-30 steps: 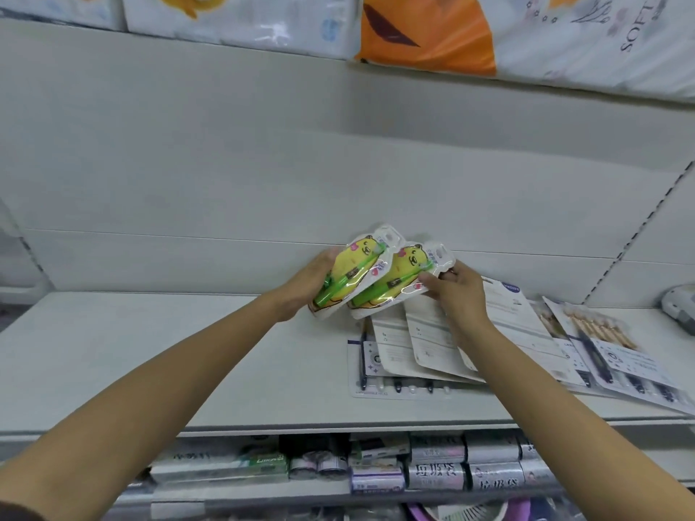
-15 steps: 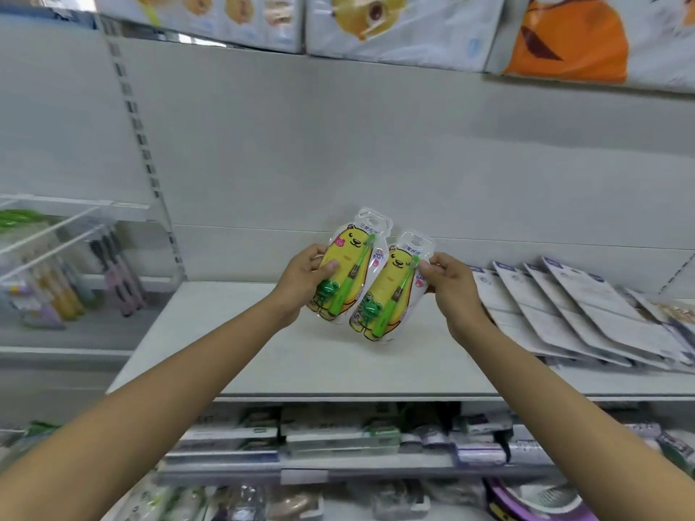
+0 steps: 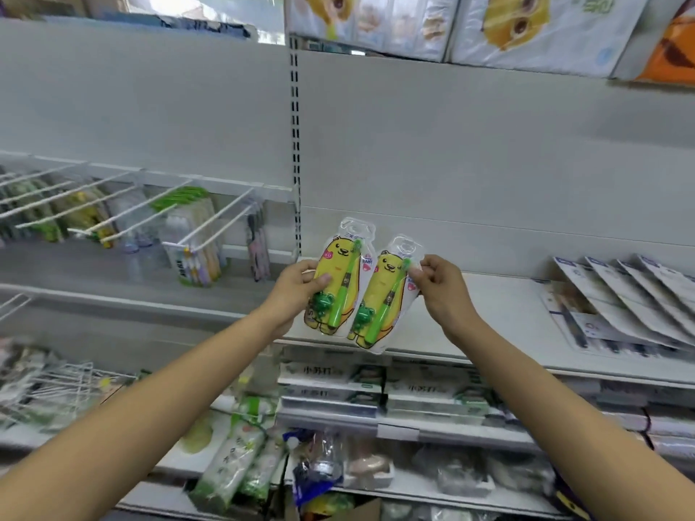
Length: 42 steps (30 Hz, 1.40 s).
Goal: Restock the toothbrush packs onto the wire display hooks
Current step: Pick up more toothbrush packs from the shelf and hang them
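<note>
- Presently, two toothbrush packs are held up side by side in front of the white shelf edge (image 3: 500,361), edges overlapping slightly at centre frame.
- Left pack (image 3: 340,280): glossy clear blister on a bear-shaped yellow card, green brush lying diagonally, small green frog figure at its lower end; rounded hang tab at 12 o'clock.
- Right pack (image 3: 385,295): same design, tilted a little clockwise and sitting lower, at 4 o'clock from the left pack.
- Left hand (image 3: 297,287) closed on the left pack's left edge, thumb across the front of the card.
- Right hand (image 3: 438,283) pinching the right pack's upper right edge between thumb and fingertips.
- Wire display hooks (image 3: 210,227): thin white rods at 9 to 10 o'clock from the packs, projecting outward and down, several already carrying hung packs; details blurred.
- Flat white carded packs (image 3: 635,295) lie fanned and overlapping on the shelf at 3 o'clock.
- Boxed goods (image 3: 331,385) stacked on the shelf below, at 6 o'clock.
</note>
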Available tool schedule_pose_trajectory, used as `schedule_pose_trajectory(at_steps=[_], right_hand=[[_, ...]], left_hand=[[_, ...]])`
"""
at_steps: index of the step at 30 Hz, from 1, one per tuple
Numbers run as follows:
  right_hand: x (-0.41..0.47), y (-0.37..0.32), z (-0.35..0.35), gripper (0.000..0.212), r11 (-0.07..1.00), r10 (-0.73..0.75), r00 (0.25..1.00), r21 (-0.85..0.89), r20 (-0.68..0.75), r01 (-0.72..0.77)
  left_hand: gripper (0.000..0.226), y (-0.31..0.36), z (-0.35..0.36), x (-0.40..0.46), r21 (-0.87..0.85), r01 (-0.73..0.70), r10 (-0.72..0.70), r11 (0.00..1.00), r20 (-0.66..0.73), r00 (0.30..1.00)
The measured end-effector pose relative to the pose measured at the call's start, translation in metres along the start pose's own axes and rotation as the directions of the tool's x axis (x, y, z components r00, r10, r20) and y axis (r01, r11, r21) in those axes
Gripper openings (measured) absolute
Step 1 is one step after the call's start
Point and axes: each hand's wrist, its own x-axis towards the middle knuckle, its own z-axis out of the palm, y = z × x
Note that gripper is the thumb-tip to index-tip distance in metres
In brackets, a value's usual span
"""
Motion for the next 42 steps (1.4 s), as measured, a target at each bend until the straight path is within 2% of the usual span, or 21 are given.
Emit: schedule_pose_trajectory(at_steps=[4, 9, 16, 20, 25, 32, 37, 42], right_hand=[[-0.023, -0.014, 0.034, 0.010, 1.000, -0.011, 1.000, 0.025, 0.020, 0.010], [-0.056, -0.027, 0.090, 0.007, 0.998, -0.027, 0.998, -0.052, 0.065, 0.030], [-0.083, -0.081, 0.179, 0.017, 0.973, -0.124, 0.982, -0.179, 0.143, 0.149], [-0.099, -0.112, 0.250, 0.022, 0.969, -0.145, 0.979, -0.178, 0.142, 0.170], [-0.114, -0.136, 0.333, 0.023, 0.955, -0.154, 0.971, -0.224, 0.183, 0.193], [-0.104, -0.171, 0.405, 0.010, 0.942, -0.226, 0.946, -0.195, 0.233, 0.273], [-0.087, -0.187, 0.440, 0.016, 0.936, -0.258, 0.917, -0.157, 0.303, 0.316], [-0.079, -0.194, 0.475, 0.010, 0.938, -0.272, 0.906, -0.122, 0.326, 0.325]], left_hand=[[0.026, -0.008, -0.038, -0.038, 0.004, 0.002, -0.001, 1.000, -0.077, 0.997], [0.033, -0.012, -0.093, -0.078, -0.004, 0.001, -0.001, 1.000, -0.069, 0.998], [0.016, -0.018, -0.197, -0.104, -0.030, 0.002, -0.003, 1.000, -0.047, 0.999], [0.016, -0.016, -0.278, -0.119, 0.001, -0.038, 0.038, 0.999, 0.000, 0.999], [0.017, -0.006, -0.369, -0.136, 0.033, -0.028, 0.029, 0.999, -0.011, 1.000], [0.015, 0.008, -0.453, -0.136, 0.008, -0.031, 0.032, 0.999, -0.134, 0.990], [0.013, 0.004, -0.495, -0.138, 0.015, -0.080, 0.081, 0.997, -0.221, 0.972], [0.012, 0.004, -0.538, -0.139, 0.050, -0.101, 0.111, 0.994, -0.258, 0.960]])
